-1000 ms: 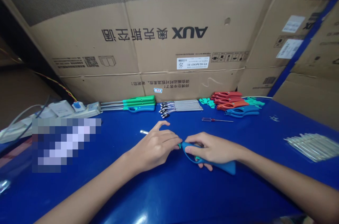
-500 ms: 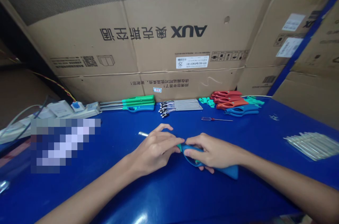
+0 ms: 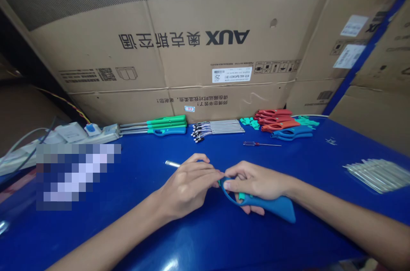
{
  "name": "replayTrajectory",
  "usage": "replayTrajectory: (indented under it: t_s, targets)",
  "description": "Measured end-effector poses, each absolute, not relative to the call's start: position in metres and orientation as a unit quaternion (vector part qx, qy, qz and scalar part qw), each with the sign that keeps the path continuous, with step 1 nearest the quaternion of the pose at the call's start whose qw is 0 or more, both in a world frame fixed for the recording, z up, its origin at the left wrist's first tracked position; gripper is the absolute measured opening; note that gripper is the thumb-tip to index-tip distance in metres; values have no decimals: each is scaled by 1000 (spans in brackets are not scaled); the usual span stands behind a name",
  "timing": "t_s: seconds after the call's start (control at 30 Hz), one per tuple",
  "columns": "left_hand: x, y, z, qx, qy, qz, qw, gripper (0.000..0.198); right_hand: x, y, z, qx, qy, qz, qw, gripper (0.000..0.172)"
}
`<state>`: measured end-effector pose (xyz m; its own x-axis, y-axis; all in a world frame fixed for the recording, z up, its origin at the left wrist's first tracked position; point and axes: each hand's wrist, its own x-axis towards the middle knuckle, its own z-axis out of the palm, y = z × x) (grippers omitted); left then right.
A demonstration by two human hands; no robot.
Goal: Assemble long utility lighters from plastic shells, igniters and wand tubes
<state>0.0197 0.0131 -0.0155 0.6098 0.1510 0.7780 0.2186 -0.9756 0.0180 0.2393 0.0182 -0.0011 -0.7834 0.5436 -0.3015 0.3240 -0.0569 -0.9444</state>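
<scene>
My right hand [image 3: 253, 182] is closed around the blue handle [image 3: 278, 207] of a long-nosed lighter, its wide end tilted down to the right. A green trigger piece [image 3: 241, 196] shows beside the handle's loop. At the handle's front end, the fingers of my left hand [image 3: 192, 183] are pinched together around a small green collar [image 3: 219, 183], mostly hidden. A silver metal tube [image 3: 173, 163] sticks out to the left behind my left hand; its middle is covered by the hand. The fingertips of both hands nearly meet at the joint.
Along the back lie lighters with green and blue handles [image 3: 168, 123], silver tubes with wires [image 3: 221, 128], green caps [image 3: 251, 123], and red and blue handles [image 3: 282, 123]. A screwdriver [image 3: 256, 144] lies before them. Clear-wrapped rods [image 3: 378, 175] are right, a power strip [image 3: 72, 132] left.
The handle's wide end has swung slightly right and down, and more of the green trigger piece shows. My left fingers have shifted a little over the joint, covering more of the green collar.
</scene>
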Motion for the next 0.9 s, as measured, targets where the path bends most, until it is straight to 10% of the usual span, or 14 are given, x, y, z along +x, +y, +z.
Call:
replayTrajectory:
  t_s: [0.9]
  targets:
    - [19,20,-9,-920,-168,-332,122,25,240,34,-5,-306,-603,730,96,35]
